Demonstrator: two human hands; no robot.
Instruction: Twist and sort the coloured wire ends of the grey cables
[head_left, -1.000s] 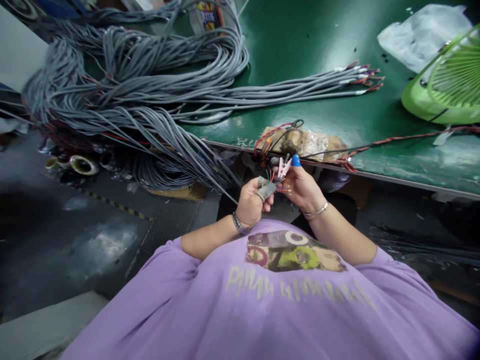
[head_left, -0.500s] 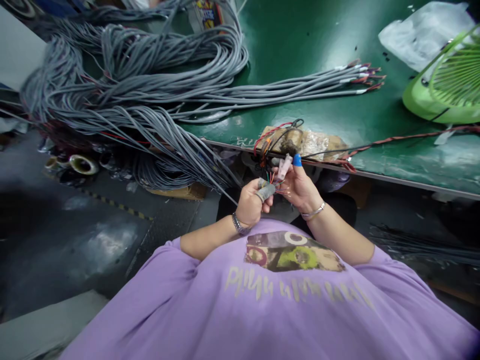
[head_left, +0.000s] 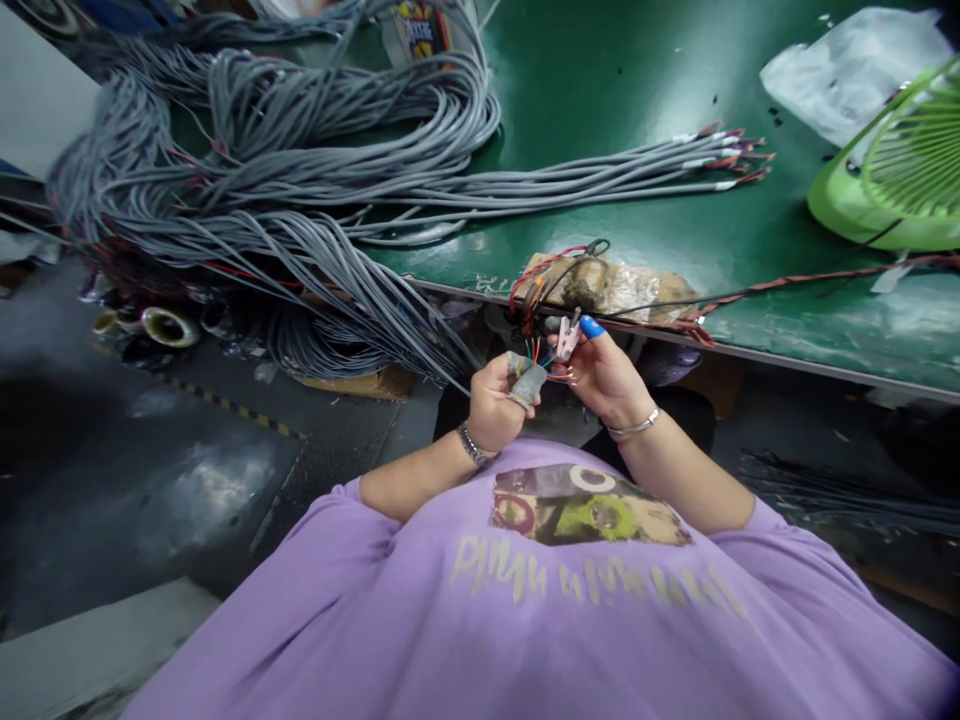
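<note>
My left hand (head_left: pixel 501 402), with grey coverings on thumb and forefinger, is closed on the end of a grey cable. Thin coloured wires (head_left: pixel 536 352) fan out beyond its fingertips, some red, green and orange. Close to it on the right, my right hand (head_left: pixel 613 385) wears a blue cover on the thumb. A small pale pink clip (head_left: pixel 568 338) is held between that thumb and the fingers, right beside the wires. Whether the clip touches a wire is too small to tell. Both hands are just below the table's front edge.
Long bundles of grey cable (head_left: pixel 300 165) cover the left of the green table (head_left: pixel 577 90) and hang over its edge. A taped block (head_left: pixel 626 285) with red and black leads lies at the edge. A green fan (head_left: pixel 892 170) and a plastic bag (head_left: pixel 847 70) are at right.
The coloured wires are more spread out above my left fingertips. My right thumb and the pink clip have tilted slightly. Both hands stay close together.
</note>
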